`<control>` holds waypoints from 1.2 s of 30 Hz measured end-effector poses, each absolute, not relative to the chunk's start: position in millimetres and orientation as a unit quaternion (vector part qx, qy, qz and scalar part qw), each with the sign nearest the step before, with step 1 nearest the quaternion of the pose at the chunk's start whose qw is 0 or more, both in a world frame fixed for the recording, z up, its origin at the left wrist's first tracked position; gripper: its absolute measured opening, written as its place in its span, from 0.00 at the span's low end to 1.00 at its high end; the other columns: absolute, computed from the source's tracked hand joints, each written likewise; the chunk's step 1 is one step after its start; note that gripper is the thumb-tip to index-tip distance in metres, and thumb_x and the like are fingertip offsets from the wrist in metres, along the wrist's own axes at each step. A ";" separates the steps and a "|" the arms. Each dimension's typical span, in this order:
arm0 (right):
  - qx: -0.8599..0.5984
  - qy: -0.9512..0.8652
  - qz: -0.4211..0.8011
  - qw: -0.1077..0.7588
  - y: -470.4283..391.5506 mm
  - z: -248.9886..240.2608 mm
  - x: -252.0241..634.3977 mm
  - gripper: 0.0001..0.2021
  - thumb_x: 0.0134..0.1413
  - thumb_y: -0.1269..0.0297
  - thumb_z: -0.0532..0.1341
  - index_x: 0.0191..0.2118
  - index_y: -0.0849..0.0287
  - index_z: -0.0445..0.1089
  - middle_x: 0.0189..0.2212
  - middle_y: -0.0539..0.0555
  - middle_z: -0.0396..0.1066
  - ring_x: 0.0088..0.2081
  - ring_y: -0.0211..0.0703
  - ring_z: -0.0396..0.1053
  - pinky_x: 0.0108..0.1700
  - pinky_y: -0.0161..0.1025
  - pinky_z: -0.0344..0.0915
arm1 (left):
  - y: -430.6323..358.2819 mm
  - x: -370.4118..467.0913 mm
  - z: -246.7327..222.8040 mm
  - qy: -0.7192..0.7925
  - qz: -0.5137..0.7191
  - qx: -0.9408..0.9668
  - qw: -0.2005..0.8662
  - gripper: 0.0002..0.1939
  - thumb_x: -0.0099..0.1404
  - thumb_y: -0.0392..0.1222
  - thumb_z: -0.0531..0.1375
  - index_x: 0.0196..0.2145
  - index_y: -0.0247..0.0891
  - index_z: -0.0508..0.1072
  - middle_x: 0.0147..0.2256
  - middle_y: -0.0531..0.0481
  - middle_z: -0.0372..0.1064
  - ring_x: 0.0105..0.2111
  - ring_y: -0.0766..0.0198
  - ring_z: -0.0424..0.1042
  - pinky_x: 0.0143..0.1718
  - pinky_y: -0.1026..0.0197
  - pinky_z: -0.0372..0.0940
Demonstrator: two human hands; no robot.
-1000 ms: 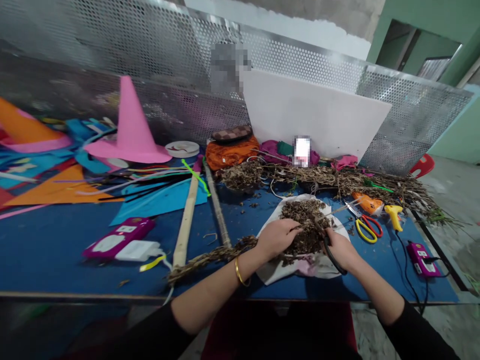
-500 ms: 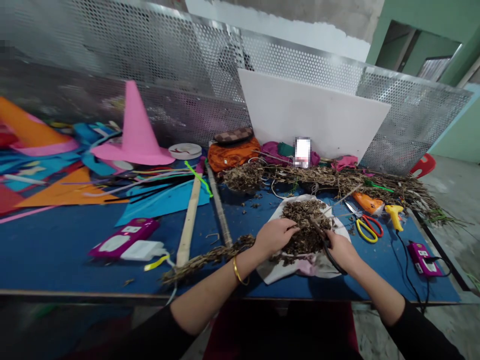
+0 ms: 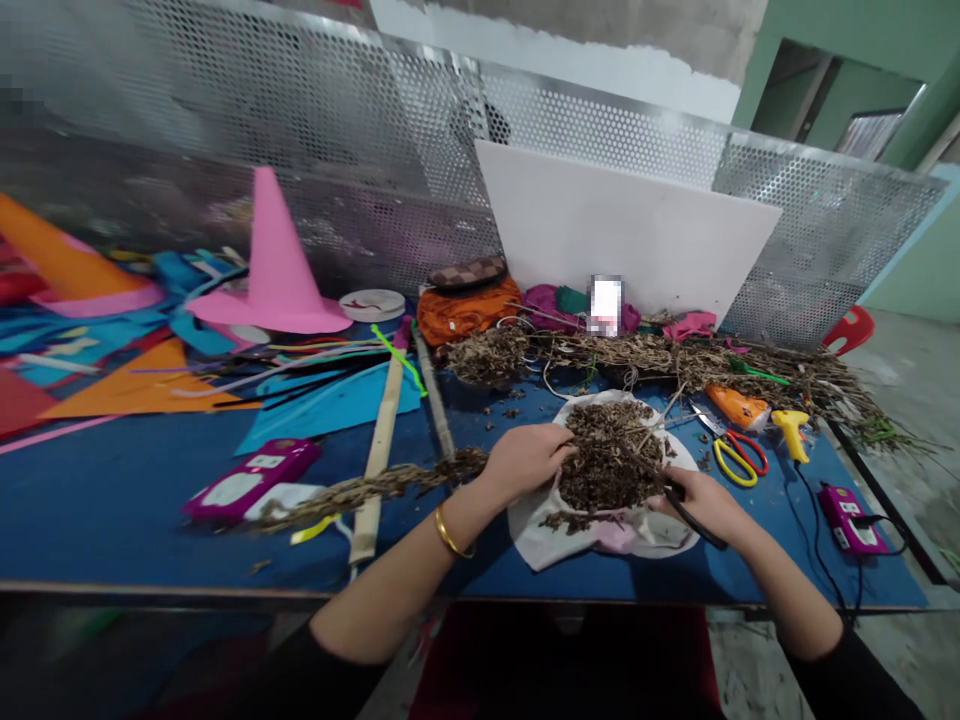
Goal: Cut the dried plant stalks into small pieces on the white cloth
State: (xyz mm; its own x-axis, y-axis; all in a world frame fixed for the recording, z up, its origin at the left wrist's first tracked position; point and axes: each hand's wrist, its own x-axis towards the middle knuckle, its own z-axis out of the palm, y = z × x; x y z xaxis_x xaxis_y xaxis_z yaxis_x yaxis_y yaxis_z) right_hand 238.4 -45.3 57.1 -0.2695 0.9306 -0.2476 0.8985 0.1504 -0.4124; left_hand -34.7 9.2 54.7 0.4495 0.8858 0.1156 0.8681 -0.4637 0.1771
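My left hand is closed on a dried plant stalk, whose leafy length trails left across the table. Its fingertips are at the left side of a heap of dried, crumbled leaves. That heap lies on a white cloth with a pinkish patch. On the heap's right side, my right hand grips dark shears with a black handle; their blades point into the heap and are hard to make out against the leaves.
Yellow-and-red-handled scissors, a yellow glue gun and a purple power strip lie to the right. Dried stalks line the back. To the left are a pink cone hat, a flat stick and another purple power strip.
My left hand has moved left and slightly up with the stalk, whose tail now reaches over the left power strip's plug. My right hand has shifted slightly right with the shears.
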 end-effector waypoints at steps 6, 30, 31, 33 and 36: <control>-0.599 -0.772 0.169 0.126 -54.3 45.0 283.1 0.25 0.46 0.53 0.59 0.51 0.54 0.62 0.38 0.52 0.68 0.34 0.41 0.65 0.36 0.35 0.59 | 18.7 -26.6 67.9 0.495 0.126 0.859 0.039 0.13 0.64 0.47 0.51 0.37 0.42 0.73 0.35 0.50 0.73 0.35 0.62 0.71 0.32 0.65 0.60; -0.510 -0.845 -0.163 0.008 37.9 54.6 245.3 0.12 0.55 0.71 0.54 0.45 0.57 0.66 0.42 0.58 0.65 0.42 0.44 0.61 0.40 0.38 0.54 | 52.4 16.2 22.3 0.523 0.203 0.828 0.002 0.15 0.66 0.45 0.48 0.42 0.41 0.72 0.39 0.48 0.73 0.37 0.60 0.70 0.37 0.61 0.61; -0.482 -0.858 -0.177 -0.002 49.1 50.4 242.6 0.08 0.55 0.71 0.55 0.39 0.58 0.68 0.40 0.58 0.65 0.42 0.45 0.60 0.39 0.39 0.54 | 52.7 15.9 21.5 0.525 0.206 0.826 0.001 0.15 0.66 0.45 0.48 0.42 0.41 0.72 0.39 0.48 0.73 0.38 0.60 0.70 0.37 0.61 0.61; -0.458 -0.870 -0.182 -0.012 64.6 42.0 240.4 0.05 0.55 0.69 0.56 0.30 0.59 0.69 0.34 0.56 0.65 0.39 0.45 0.59 0.38 0.39 0.53 | 53.2 14.9 20.4 0.529 0.213 0.822 0.000 0.15 0.66 0.45 0.48 0.41 0.41 0.72 0.39 0.49 0.73 0.38 0.60 0.70 0.37 0.61 0.62; -0.451 -0.873 -0.188 -0.009 70.1 35.2 245.2 0.06 0.56 0.69 0.56 0.30 0.59 0.68 0.32 0.55 0.64 0.38 0.44 0.58 0.37 0.40 0.51 | 53.7 13.3 20.1 0.533 0.233 0.813 -0.001 0.14 0.65 0.45 0.49 0.41 0.41 0.72 0.40 0.49 0.73 0.39 0.60 0.70 0.38 0.61 0.62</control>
